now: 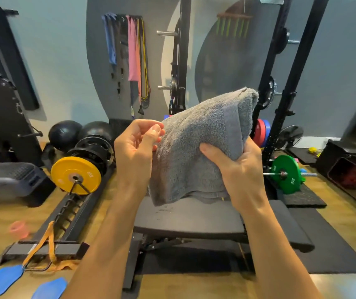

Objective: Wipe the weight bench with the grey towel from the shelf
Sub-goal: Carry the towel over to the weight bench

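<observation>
1 grey towel (200, 147) between 2 hands (241, 169)

towel (198, 147): plain mid grey all over, no print. weight bench (190, 221): matte black pad, black frame. yellow plate (75, 174) with pale lettering, green plate (286, 172) same deal, red plate (260, 132) with blue plate (267, 127) behind. hanging up: blue band (111, 39), pink band (132, 50), thin yellow cord (144, 61). balls (64, 134) black. floor (345, 216) tan wood, mat (334, 255) black. blue pads (4, 280), orange strap (43, 244) bottom left. wall (64, 61) pale blue-grey, darker grey curved patch.
</observation>
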The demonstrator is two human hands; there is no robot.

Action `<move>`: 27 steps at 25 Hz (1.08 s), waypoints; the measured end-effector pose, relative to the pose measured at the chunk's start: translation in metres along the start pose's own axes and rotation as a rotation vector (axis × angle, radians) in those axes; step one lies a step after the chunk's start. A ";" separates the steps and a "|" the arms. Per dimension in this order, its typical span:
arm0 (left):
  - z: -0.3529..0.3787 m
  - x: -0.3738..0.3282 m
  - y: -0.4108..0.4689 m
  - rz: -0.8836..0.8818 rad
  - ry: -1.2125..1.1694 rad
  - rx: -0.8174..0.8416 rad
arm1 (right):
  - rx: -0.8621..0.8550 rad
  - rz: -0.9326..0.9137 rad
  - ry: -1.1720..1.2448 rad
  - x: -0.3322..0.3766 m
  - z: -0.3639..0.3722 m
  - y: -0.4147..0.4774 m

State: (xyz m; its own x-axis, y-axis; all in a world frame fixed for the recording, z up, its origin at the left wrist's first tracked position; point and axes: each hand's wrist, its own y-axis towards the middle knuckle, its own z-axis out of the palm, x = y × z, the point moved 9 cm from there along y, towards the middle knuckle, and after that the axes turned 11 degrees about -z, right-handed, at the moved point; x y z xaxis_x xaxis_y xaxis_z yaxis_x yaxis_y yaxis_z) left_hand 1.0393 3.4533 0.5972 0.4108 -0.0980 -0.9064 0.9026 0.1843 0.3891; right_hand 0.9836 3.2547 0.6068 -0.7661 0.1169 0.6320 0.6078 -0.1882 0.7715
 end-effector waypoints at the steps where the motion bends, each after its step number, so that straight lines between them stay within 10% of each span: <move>1: -0.004 0.001 0.002 0.003 0.005 0.001 | 0.010 -0.003 -0.006 0.000 0.005 0.000; 15: 0.014 0.193 0.120 -0.019 0.078 0.015 | 0.046 0.122 0.122 -0.232 0.037 0.025; 27: -0.056 0.739 0.138 -0.224 0.175 0.175 | 0.286 -0.193 -0.558 -0.638 0.063 -0.207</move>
State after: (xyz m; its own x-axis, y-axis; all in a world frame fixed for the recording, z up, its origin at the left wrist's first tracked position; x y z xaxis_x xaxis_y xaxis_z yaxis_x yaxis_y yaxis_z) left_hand 1.4604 3.4611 -0.0281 0.1850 0.0554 -0.9812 0.9826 0.0050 0.1856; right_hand 1.3597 3.2809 0.0491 -0.6901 0.6256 0.3640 0.5610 0.1446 0.8151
